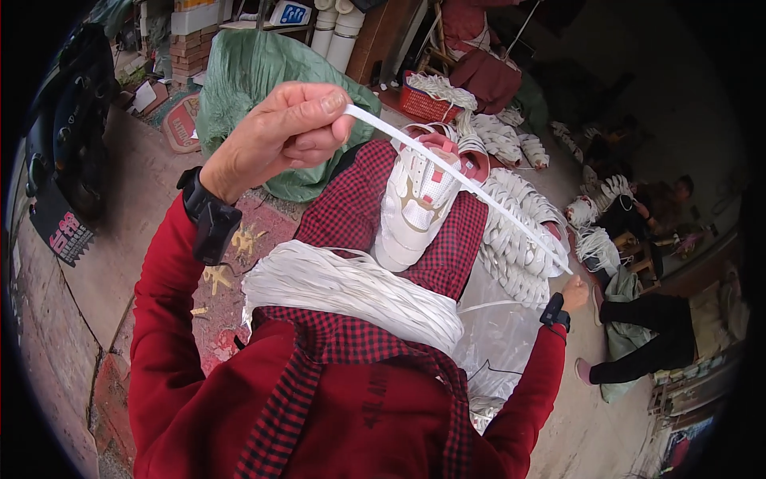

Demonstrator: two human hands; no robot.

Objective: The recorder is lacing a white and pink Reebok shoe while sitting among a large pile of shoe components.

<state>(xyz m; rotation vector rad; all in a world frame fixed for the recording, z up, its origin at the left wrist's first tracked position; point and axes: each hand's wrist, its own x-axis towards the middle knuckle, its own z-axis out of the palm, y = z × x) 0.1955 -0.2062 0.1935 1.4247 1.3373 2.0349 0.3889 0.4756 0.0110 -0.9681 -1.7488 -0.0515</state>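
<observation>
Stretched slantwise across my front is a flat white shoelace. My left hand is closed in a pinch on its upper left end. At the lower right end my right hand is closed round the lace, small and partly in shade. Beneath the lace a white and beige sneaker with red patches rests between my thighs, toe toward me. A thick bundle of white laces lies across my lap on a red-and-black checked apron. Neither hand touches the sneaker.
Rows of white shoes are heaped just right of my knees. A green sack stands ahead on the left, a red basket of white pieces farther off. Someone's dark-trousered legs extend in at right, near another person sitting in shadow.
</observation>
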